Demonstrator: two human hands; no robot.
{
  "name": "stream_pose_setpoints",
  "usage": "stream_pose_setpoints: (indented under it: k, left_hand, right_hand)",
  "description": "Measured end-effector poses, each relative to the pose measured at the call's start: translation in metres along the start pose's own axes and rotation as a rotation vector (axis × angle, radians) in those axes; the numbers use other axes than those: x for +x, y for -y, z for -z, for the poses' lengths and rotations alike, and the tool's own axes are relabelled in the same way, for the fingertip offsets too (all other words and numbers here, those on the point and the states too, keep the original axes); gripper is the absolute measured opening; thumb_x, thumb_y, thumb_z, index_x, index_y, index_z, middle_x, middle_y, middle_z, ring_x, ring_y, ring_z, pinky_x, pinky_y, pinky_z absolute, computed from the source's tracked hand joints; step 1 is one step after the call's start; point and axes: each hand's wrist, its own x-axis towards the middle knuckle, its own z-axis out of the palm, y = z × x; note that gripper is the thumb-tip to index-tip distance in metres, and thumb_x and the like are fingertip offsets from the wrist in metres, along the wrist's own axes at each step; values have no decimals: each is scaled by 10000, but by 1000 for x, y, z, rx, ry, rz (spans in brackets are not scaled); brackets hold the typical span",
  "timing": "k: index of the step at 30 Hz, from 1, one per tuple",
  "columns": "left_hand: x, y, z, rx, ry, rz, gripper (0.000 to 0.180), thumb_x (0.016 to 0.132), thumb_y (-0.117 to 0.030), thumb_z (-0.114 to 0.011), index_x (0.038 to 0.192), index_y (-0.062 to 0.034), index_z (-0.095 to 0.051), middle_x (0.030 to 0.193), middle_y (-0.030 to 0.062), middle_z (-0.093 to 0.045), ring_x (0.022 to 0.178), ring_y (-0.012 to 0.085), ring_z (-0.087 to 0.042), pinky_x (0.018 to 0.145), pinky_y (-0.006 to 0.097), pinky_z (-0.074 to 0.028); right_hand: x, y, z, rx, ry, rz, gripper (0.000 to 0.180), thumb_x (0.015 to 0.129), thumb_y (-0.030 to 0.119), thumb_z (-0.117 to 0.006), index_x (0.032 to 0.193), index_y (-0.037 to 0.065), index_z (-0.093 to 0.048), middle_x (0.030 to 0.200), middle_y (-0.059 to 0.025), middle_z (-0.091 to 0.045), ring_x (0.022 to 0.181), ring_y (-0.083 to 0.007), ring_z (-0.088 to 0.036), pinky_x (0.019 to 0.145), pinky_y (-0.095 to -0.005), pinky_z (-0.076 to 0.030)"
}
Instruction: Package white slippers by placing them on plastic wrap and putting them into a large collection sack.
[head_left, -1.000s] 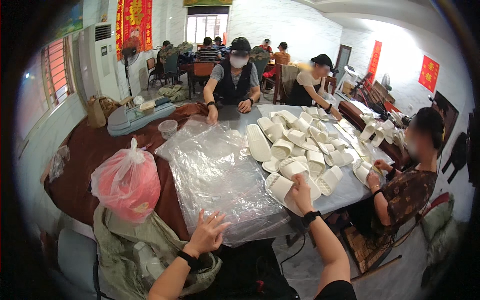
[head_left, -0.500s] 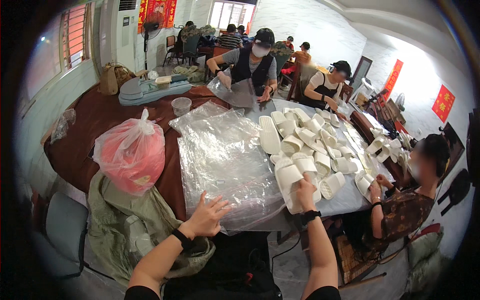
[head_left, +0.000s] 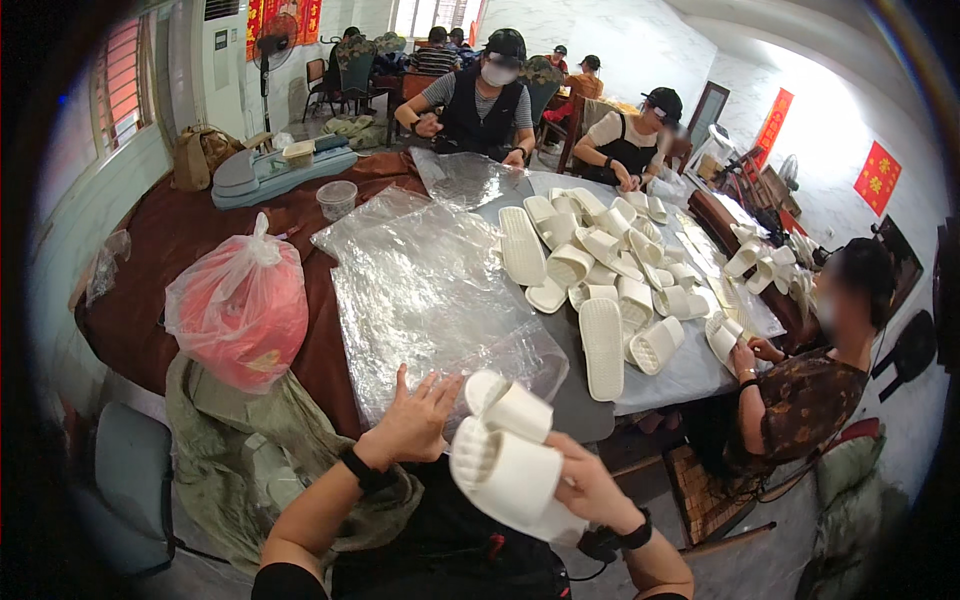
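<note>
We're holding a pair of white slippers (head_left: 508, 472) in our right hand (head_left: 597, 488), fingers closing round the heel side. Pair is hanging over our lap, just off the front edge of the counter (head_left: 577, 402), and the two are fanning apart, the far one poking out past the near one. Our left hand (head_left: 408, 420) is spreading its fingers wide, holding nothing, hovering at the near edge of the clear plastic bags (head_left: 420, 290). We can't tell if it's touching them.

Risks we're seeing:
- Grip: one hand is carrying both slippers. If the fingers are loosening or the fan is widening, the far slipper could slide out and drop to our lap or the floor.
- Bags: sheets are looking slick and loosely stacked. If our left palm is dragging, several could shift together or slip over the edge.
- Snag: slipper toes are sitting just beside the left fingers; a careless swing could knock the pair loose.
- Heap: the slipper pile (head_left: 636, 292) is lying loose. One slipper (head_left: 601, 350), apparently sole up, is resting near the front edge; our right forearm bumping it could send it off.
</note>
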Motion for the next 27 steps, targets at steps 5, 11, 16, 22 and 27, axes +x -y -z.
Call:
stream_pose_setpoints:
  k: [5, 11, 16, 22, 27]
  left_hand:
    - [-11, -10, 11, -78, -72, 17, 963, 774, -292, -709, 1543, 53, -242, 1597, 239, -302, 1462, 425, -329, 1092, 787, -120]
    - [-15, -34, 21, -61, -36, -111, 996, 674, -184, -696, 1558, -12, -269, 1611, 244, -264, 1481, 450, -273, 1083, 792, -127]
    - [-16, -46, 28, -92, -69, -205, 1050, 639, -224, -743, 1571, -67, -285, 1592, 261, -296, 1467, 480, -281, 1075, 779, -128]
    - [-27, -50, 38, -65, -27, -256, 1046, 637, -213, -724, 1581, -114, -284, 1622, 245, -239, 1472, 498, -248, 1050, 797, -163]
    - [-37, -56, 42, -23, 121, -308, 1038, 651, -168, -712, 1588, -327, -294, 1635, 260, -173, 1493, 523, -171, 1051, 814, -149]
  right_hand:
    - [-2, -52, -37, -287, 33, -121, 384, 826, 5, -693, 1207, 37, -652, 1266, -173, -557, 1162, -390, -557, 992, -411, -462]
    - [27, -67, -64, -523, -62, -58, 109, 808, 44, -656, 908, 3, -650, 1211, -175, -515, 1115, -370, -516, 866, -503, -420]
    - [65, -87, -83, -595, -198, 3, 173, 795, 78, -681, 938, -9, -639, 1261, -227, -501, 1153, -404, -507, 883, -528, -422]
    - [128, -119, -77, -601, -68, -212, 339, 827, 167, -684, 1126, 16, -629, 1400, -284, -457, 1261, -459, -473, 941, -581, -435]
    - [174, -140, -104, -682, -270, -289, 322, 916, 249, -609, 1199, 99, -648, 1519, -222, -412, 1384, -460, -397, 997, -649, -394]
